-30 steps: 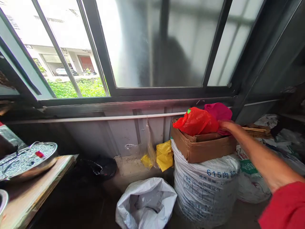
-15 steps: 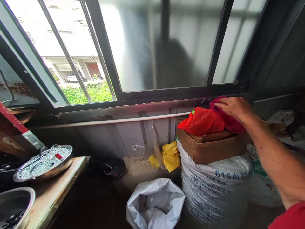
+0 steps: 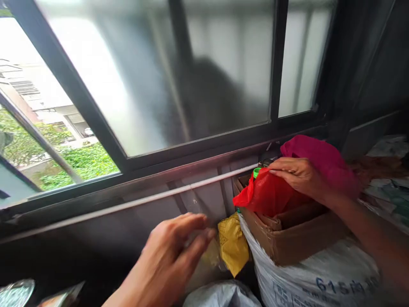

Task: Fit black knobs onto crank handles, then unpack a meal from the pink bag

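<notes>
My right hand [image 3: 297, 175] pinches the top of a thin red plastic bag [image 3: 271, 194]. That bag lies in a brown cardboard box [image 3: 303, 243], and a green ring-shaped thing [image 3: 256, 172], perhaps a bottle neck, shows beside it. Behind my right wrist a magenta bag [image 3: 322, 157] rests on the box's far side. The box sits on top of a full white woven sack [image 3: 300, 277] with blue print. My left hand [image 3: 182, 247] hangs in the air left of the box, slightly blurred, its fingers apart and nothing in them.
A yellow crumpled bag [image 3: 233, 243] is wedged against the wall beside the sack. Below my left hand is the rim of another white sack [image 3: 223, 294]. A white pipe [image 3: 153, 198] runs under the window frame [image 3: 198, 147]. Part of a metal basin [image 3: 17, 294] shows at lower left.
My right hand has moved from the magenta bag to the red bag. The magenta bag now lies loose, farther right. My left hand has come into view, and the view has shifted right.
</notes>
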The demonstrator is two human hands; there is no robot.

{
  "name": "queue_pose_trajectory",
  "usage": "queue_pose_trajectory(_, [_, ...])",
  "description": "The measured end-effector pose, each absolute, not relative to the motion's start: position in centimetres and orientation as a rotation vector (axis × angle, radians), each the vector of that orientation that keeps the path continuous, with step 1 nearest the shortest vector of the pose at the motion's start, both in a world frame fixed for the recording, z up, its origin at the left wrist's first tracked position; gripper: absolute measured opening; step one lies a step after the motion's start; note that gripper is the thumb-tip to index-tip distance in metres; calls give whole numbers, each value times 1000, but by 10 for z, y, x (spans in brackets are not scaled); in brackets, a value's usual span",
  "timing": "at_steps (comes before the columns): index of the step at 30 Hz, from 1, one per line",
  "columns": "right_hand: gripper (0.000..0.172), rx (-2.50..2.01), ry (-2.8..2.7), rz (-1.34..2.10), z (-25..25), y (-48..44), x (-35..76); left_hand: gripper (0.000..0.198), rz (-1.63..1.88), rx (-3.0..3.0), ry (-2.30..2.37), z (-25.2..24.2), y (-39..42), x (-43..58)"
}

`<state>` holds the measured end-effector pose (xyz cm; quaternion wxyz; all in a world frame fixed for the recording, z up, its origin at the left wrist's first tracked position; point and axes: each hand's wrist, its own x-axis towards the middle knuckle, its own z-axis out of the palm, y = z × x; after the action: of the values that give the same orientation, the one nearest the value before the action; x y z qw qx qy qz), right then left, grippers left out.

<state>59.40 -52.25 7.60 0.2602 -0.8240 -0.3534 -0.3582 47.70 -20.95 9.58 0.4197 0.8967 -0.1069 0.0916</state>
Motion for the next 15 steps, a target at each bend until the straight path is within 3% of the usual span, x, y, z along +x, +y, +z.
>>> queue_pose_trajectory(3, [29, -2283, -864, -1052, 69, -506, 604, 25, -7, 2024, -297, 93, -270, 547])
queue_pose_trajectory(8, [34, -2333, -816, -1294, 53, -506, 596, 63, -164, 1784, -202, 78, -326, 616])
queue_pose_trajectory(12, [31, -2348, -931, -1626, 42, -518, 571, 54, -179, 1738, -190, 89, -333, 618])
queue_pose_trajectory(15, [30, -2394, -944, -1609, 33, -519, 556, 56, -141, 1743, -270, 99, -333, 616])
